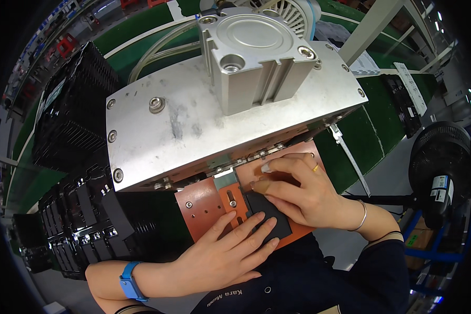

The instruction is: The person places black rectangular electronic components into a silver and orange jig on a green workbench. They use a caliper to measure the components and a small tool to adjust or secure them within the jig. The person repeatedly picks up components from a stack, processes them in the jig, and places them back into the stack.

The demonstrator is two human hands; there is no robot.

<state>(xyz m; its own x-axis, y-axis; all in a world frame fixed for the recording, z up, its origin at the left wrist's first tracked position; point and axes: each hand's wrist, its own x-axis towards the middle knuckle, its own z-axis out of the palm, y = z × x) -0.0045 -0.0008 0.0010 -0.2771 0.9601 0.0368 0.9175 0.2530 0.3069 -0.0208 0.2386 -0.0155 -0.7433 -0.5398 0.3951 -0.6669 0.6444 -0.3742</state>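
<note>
My left hand [230, 256] lies with its fingers stretched out, the fingertips resting on a flat black rectangular piece [278, 221] and on the orange-brown board [201, 196] beside it. My right hand [303, 193] is bent over the far end of the black piece. Its thumb and fingers come together there in a pinch, with coverings on the fingertips; what sits between them, if anything, is hidden. The board lies under the front edge of a metal press [157, 136], which carries a square silver cylinder block [256, 57] on top. A slotted orange strip [230, 201] runs beside the black piece.
Black ribbed trays [76, 104] are stacked at the left, with more black slotted trays [89, 220] nearer me. A black fan-like device [439, 157] stands at the right. A white strap [350, 157] hangs from the press over the green table [371, 125]. Clear hoses [162, 49] run behind.
</note>
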